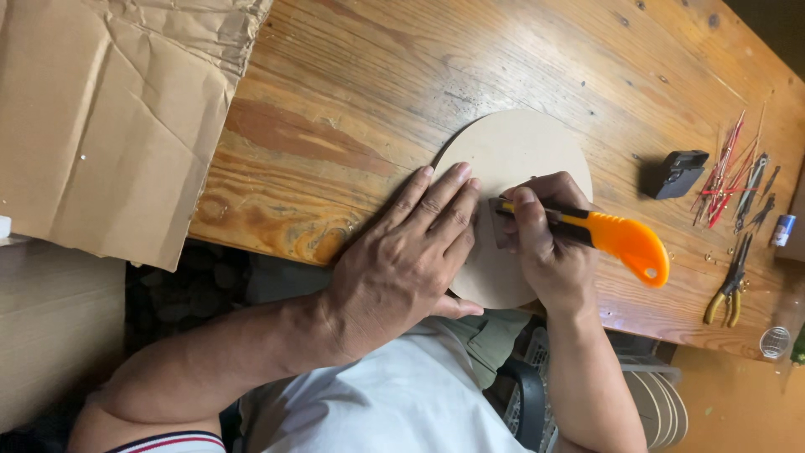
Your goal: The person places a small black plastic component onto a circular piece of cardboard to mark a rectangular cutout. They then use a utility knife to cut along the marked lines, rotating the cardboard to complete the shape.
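Observation:
A round tan cardboard disc lies on the wooden table near its front edge. My left hand presses flat on the disc's left part, fingers spread and pointing away from me. My right hand grips an orange utility knife, its blade end down on the disc just beside my left fingertips. A small dark rectangular patch shows on the disc under the blade.
A large crumpled cardboard sheet covers the table's left end. At the right lie a small black box, a bundle of red and grey wires and tools, yellow-handled pliers and a small clear cup.

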